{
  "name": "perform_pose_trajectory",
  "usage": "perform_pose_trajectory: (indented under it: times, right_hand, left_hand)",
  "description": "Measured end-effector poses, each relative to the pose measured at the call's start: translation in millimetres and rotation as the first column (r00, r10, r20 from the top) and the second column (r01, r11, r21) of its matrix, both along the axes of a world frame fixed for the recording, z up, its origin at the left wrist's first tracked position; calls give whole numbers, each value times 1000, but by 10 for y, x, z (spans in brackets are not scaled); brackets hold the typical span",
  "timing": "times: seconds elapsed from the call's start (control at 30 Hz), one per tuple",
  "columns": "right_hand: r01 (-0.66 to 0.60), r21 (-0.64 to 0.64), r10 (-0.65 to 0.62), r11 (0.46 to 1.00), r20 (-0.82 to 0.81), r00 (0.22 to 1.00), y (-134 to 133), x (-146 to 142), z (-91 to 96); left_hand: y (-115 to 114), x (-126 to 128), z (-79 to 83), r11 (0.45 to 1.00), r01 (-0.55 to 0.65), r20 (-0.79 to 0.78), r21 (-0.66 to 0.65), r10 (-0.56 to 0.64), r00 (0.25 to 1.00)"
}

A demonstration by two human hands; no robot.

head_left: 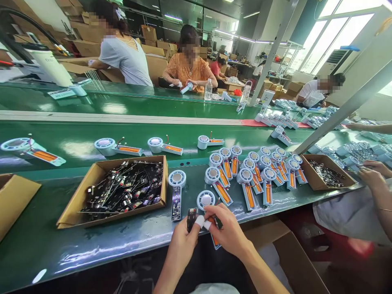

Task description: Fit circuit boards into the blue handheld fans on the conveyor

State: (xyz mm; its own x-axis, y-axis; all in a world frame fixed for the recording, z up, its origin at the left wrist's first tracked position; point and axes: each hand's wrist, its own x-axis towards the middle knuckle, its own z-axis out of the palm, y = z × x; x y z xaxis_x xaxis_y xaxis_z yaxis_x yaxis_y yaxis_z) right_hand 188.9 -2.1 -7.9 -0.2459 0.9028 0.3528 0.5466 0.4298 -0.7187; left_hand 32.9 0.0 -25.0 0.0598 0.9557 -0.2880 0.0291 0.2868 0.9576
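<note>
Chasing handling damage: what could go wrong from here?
1. Drop: the fan by the right hand seems to have its handle past the table's near edge; a bump might tip it off.
2. Slip: the small board in the left hand's grip is near that edge too and could fall.
3. Scratches: the heaped boards in the cardboard box may scrape each other.

The circuit board (192,218) looks glossy, the housing (206,199) smooth plastic, the box (165,179) matt cardboard, the bench (45,237) shiny.
</note>
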Motion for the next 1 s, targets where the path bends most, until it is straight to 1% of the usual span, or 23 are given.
perform_pose_trajectory:
  times: [0.07, 0.13, 0.23, 0.37, 0.43, 0.5, 0.57, 0.63, 0.7, 0.77, 0.8, 0.83, 0.9, 0.93, 1.0]
  right_hand:
    - [-27, 28, 25, 999, 62, 998, -2, 6, 16]
    - [-59, 64, 49, 996, 145, 988, -7, 8, 27]
    - [-76, 106, 51, 992, 219, 974, -10, -3, 34]
    - [-35, 172, -8, 984, 245, 969, 4, -38, 47]
    - [-31, 204, -26, 978, 269, 963, 15, -53, 69]
    - [-42, 228, -29, 973, 302, 953, 28, -61, 100]
    - [-64, 244, -22, 968, 335, 942, 40, -61, 131]
    - [-79, 250, -17, 965, 360, 933, 50, -57, 157]
    - [-86, 253, -19, 964, 386, 922, 55, -57, 180]
    - [-84, 253, -35, 964, 433, 901, 53, -67, 205]
    - [-83, 253, -47, 964, 467, 883, 48, -77, 219]
    - [-81, 252, -59, 964, 504, 862, 42, -89, 233]
    - [-79, 243, -75, 967, 565, 822, 23, -120, 256]
    - [-75, 239, -82, 968, 586, 806, 13, -136, 262]
    - [-54, 236, -104, 970, 609, 787, -4, -165, 263]
  left_hand:
    - [-24, -1, -17, 998, 11, 75, -63, -7, 997]
    - [-53, -3, -37, 995, -1, 113, -95, 12, 993]
    - [-95, -27, -68, 995, -35, 71, -93, 41, 997]
    - [-147, -106, -94, 994, -106, -90, 5, 106, 990]
    - [-162, -142, -83, 991, -111, -162, 73, 122, 979]
    - [-160, -157, -55, 989, -48, -234, 142, 81, 969]
    - [-144, -151, -21, 975, 49, -316, 215, 22, 949]
    - [-122, -132, 1, 951, 131, -393, 281, -10, 920]
    - [-107, -117, 6, 922, 180, -451, 344, -6, 893]
    - [-103, -115, -2, 877, 227, -505, 424, 21, 863]
    - [-107, -119, -8, 844, 256, -541, 471, 48, 840]
    - [-114, -126, -13, 807, 291, -583, 513, 79, 809]
    - [-137, -143, -19, 738, 383, -680, 556, 139, 720]
    - [-150, -151, -20, 712, 431, -729, 554, 164, 665]
    - [-171, -163, -19, 681, 508, -802, 528, 205, 561]
